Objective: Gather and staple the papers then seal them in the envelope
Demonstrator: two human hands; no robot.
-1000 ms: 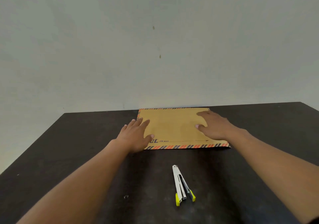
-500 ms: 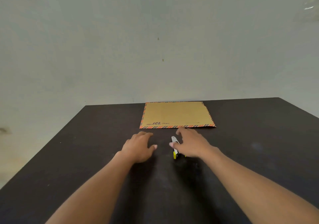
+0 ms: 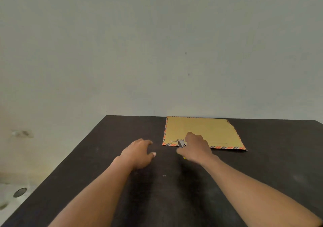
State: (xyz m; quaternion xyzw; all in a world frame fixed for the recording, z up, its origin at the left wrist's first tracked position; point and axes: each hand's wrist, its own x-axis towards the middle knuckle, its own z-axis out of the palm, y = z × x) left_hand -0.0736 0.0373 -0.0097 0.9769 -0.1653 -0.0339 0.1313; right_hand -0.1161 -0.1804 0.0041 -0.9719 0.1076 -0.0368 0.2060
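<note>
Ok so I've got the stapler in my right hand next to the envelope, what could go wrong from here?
1. The right hand covers most of the stapler, so its mouth may be misaimed.
2. No loose papers show; stapling the envelope itself could pin the contents.
3. The left hand hovers close by, so fingers could get pinched.

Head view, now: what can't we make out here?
- Stapler: mostly covered by the right hand; only its metal tip and a speck of yellow show.
- Papers: none visible; whether they are inside the envelope cannot be told.
- Envelope print: partly hidden by the right hand, too small to read.
- Table: near and right edges cut off by the frame.
- Left hand: palm faces down, underside hidden.
</note>
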